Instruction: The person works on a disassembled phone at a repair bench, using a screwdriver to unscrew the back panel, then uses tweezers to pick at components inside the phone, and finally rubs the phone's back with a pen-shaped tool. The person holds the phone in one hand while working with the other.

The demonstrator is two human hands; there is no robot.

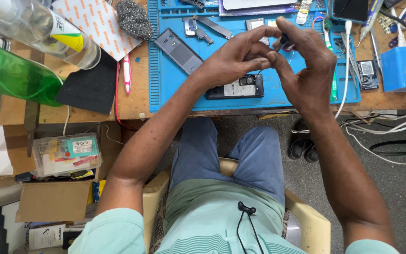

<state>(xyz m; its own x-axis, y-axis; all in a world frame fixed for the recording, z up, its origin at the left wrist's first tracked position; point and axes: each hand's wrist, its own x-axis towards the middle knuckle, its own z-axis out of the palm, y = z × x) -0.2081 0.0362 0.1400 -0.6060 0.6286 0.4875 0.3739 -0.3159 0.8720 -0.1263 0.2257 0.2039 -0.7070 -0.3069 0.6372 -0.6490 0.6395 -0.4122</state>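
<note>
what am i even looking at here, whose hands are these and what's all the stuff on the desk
This is one picture from a camera worn on a person's head, looking down at their own lap and hands. The left hand and right hand meet above a blue work mat, pinching a small dark-handled tool; its tip is hidden. Under them lies an opened phone with its back off. A grey back cover lies on the mat, steel wool just beside it, and a green bottle sits far left.

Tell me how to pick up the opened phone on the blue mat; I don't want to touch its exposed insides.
Take the opened phone by its two long edges, coming down from above with fingers at the near and far sides. It lies flat, crosswise, innards facing up; both hands hover over it.
</note>
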